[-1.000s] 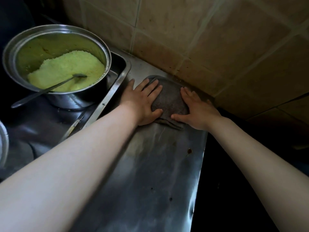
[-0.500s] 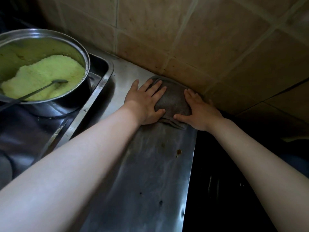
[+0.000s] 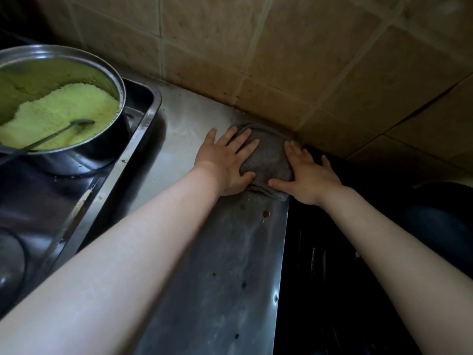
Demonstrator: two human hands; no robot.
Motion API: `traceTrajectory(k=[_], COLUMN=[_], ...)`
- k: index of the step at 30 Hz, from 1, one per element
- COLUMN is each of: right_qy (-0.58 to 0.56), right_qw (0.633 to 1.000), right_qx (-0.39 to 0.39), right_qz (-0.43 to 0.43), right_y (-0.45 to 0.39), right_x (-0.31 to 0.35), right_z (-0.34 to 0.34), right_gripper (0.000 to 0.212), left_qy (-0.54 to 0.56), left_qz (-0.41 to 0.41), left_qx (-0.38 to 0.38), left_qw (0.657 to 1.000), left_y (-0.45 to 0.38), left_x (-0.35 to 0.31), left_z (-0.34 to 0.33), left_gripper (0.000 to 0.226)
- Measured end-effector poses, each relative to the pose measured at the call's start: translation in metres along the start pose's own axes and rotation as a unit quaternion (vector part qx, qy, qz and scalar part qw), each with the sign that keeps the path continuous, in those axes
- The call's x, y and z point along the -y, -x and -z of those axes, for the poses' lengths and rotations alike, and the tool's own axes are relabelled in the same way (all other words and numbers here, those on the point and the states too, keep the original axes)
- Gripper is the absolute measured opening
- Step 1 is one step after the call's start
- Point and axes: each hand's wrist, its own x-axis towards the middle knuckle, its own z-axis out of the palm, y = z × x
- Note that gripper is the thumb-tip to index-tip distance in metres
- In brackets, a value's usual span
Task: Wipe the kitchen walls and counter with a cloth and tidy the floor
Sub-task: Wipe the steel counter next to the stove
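Note:
A folded grey cloth (image 3: 268,157) lies on the stainless steel counter (image 3: 225,265) in the far corner, up against the tan tiled wall (image 3: 281,60). My left hand (image 3: 226,162) presses flat on the cloth's left side, fingers spread. My right hand (image 3: 309,175) presses flat on its right side at the counter's right edge. Neither hand curls around the cloth. A brown spot (image 3: 265,213) and small dark specks mark the counter nearer to me.
A steel pot (image 3: 76,62) of yellow-green food with a ladle (image 3: 51,137) in it sits in the sink (image 3: 143,116) at the left. Right of the counter edge is a dark drop with a dark round object (image 3: 440,226).
The view has shifted right, so the pot sits further left. Both hands stay pressed on the cloth in the corner, with little visible movement.

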Motion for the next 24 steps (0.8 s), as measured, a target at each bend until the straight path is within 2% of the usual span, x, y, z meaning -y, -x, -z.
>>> traceTrajectory(k=[24], right_qy=[-0.034], right_qw=[0.999], right_qx=[0.009], right_qz=[-0.014], right_y=[0.076], right_x=[0.017], right_z=[-0.040], right_gripper=[0.103], left_qy=[0.023], left_qz=[-0.034], left_qx=[0.005], left_qw=[0.999], left_y=[0.074], left_x=[-0.017], left_z=[-0.024], left_gripper=[0.072])
